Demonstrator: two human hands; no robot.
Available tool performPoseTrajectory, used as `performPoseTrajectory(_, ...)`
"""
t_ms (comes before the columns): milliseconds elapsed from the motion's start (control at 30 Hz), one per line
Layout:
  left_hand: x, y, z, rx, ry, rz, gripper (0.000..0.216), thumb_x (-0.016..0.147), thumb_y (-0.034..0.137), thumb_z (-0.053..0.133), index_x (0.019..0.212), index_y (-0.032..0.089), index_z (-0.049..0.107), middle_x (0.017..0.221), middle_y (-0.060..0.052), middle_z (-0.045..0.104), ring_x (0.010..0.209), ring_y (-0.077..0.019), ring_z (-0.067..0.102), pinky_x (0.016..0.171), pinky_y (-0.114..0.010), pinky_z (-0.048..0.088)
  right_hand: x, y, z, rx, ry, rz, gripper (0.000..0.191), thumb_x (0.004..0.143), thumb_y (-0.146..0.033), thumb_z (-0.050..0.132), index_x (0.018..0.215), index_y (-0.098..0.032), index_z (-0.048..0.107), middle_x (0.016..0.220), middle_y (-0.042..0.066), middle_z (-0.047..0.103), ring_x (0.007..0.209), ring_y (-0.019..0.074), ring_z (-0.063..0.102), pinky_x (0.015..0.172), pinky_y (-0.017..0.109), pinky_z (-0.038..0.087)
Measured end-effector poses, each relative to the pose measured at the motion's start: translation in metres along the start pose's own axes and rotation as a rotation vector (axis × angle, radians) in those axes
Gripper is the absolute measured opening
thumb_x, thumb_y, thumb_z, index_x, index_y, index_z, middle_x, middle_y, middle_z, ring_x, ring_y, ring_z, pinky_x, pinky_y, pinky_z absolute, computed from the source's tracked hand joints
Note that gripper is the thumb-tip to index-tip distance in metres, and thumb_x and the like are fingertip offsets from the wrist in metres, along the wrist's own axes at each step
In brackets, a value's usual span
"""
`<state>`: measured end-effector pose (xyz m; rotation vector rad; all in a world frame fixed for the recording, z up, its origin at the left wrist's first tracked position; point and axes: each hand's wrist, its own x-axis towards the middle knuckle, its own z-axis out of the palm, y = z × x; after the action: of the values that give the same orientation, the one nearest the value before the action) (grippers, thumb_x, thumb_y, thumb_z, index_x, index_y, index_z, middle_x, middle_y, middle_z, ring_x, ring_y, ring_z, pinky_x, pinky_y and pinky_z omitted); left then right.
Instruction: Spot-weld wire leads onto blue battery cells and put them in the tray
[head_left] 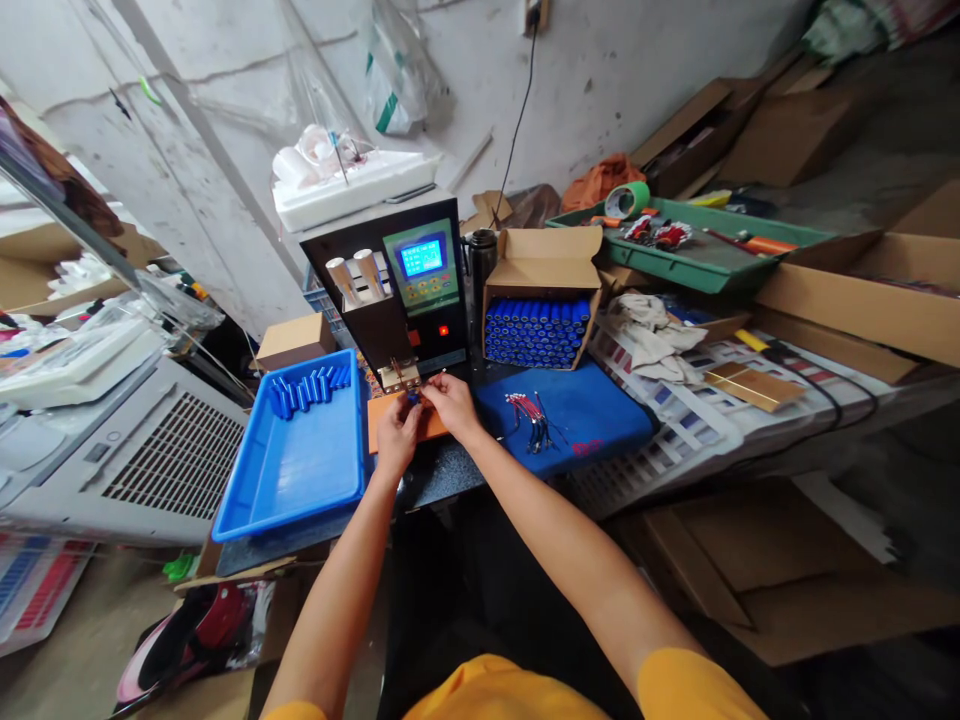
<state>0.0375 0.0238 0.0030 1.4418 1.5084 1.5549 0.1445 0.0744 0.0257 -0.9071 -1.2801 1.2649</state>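
My left hand [399,432] is closed around a blue battery cell [413,397], mostly hidden by the fingers, just below the electrodes [402,376] of a black spot welding machine [435,340]. Close beside it, my right hand [451,404] is closed in a pinch; a small white tip, like a wire lead's end, shows at its fingertips. Both hands are over an orange block [384,418] at the machine's base. To the right, a bunch of red and black wire leads [537,422] lies on a blue cloth pad [592,405].
A blue tray [300,480] with several blue cells [311,390] stands at left. Behind the pad, a cardboard box [544,262] holds stacked blue cells. A green tray [720,250] with tape and tools is at back right. A dark flask [481,262] stands by the machine.
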Motion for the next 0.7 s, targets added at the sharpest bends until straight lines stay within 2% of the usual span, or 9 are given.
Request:
performPoseTrajectory(233,-0.002,-0.007,-0.003,0.025,0.021,-0.014,0.037,0.084,0.038,0.057,0.111,0.015,0.065,0.104,-0.009,0.071,0.094,-0.0199,0.066,0.088,-0.034,0.052,0.0,0.005,0.005,-0.206,0.007,-0.052,0.011,0.074,-0.03,0.06,0.071,-0.02,0.064,0.071,0.001,0.067,0.07,0.0168,0.061,0.065,0.026,0.046)
performPoseTrajectory(467,-0.001,-0.005,-0.004,0.017,0.01,0.018,0.036,0.085,0.037,0.056,0.112,0.016,0.064,0.108,-0.009,0.07,0.101,-0.0206,0.066,0.092,-0.034,0.05,-0.002,0.003,0.007,-0.243,0.007,-0.054,0.013,0.077,-0.031,0.06,0.074,-0.02,0.065,0.075,0.003,0.069,0.073,0.0182,0.062,0.066,0.027,0.047)
performPoseTrajectory(700,-0.002,0.002,-0.004,0.025,0.01,0.025,0.031,0.084,0.033,0.056,0.108,0.016,0.066,0.101,-0.008,0.072,0.092,-0.0196,0.067,0.086,-0.033,0.052,-0.006,0.0,0.008,-0.23,0.015,-0.055,0.01,0.078,-0.029,0.059,0.077,-0.02,0.063,0.08,0.004,0.07,0.077,0.0195,0.064,0.071,0.03,0.047)
